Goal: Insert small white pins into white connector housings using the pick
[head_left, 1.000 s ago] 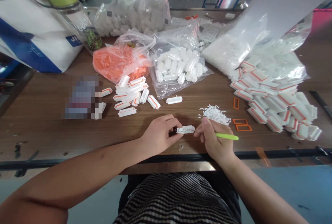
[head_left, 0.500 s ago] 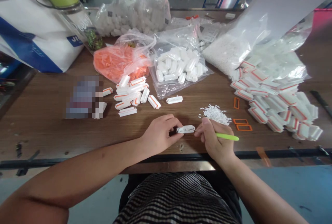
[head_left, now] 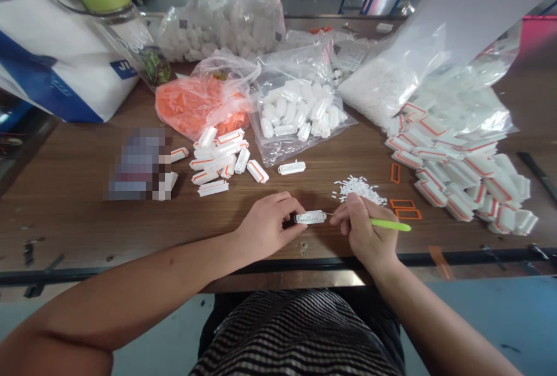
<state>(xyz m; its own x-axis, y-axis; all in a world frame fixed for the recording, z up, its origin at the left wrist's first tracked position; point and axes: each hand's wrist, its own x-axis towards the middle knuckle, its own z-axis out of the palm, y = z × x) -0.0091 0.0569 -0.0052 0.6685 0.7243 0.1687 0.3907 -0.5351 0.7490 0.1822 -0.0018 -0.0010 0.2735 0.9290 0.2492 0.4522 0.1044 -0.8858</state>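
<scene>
My left hand [head_left: 270, 224] pinches the left end of a small white plastic connector housing [head_left: 310, 217] with rows of dark holes, held low over the table. My right hand [head_left: 368, 228] is closed round a thin tool with a bright green handle [head_left: 390, 224]. The tool's slim metal tip points left, close to the housing's right end; whether it touches is hard to tell. Just behind my right hand lies a heap of tiny white plastic pieces [head_left: 359, 189]. Three flat orange frames [head_left: 402, 204] lie to its right.
White housings with orange strips lie piled at right [head_left: 461, 173] and centre left [head_left: 221, 155]. Behind them are clear bags of orange parts [head_left: 195, 103], white housings [head_left: 300, 109] and white granules [head_left: 378, 86]. A bottle [head_left: 130, 33] with a green lid stands at back left.
My right hand has moved slightly right, drawing the tool's tip back from over the housing to near its right end. My left hand and the housing stay put.
</scene>
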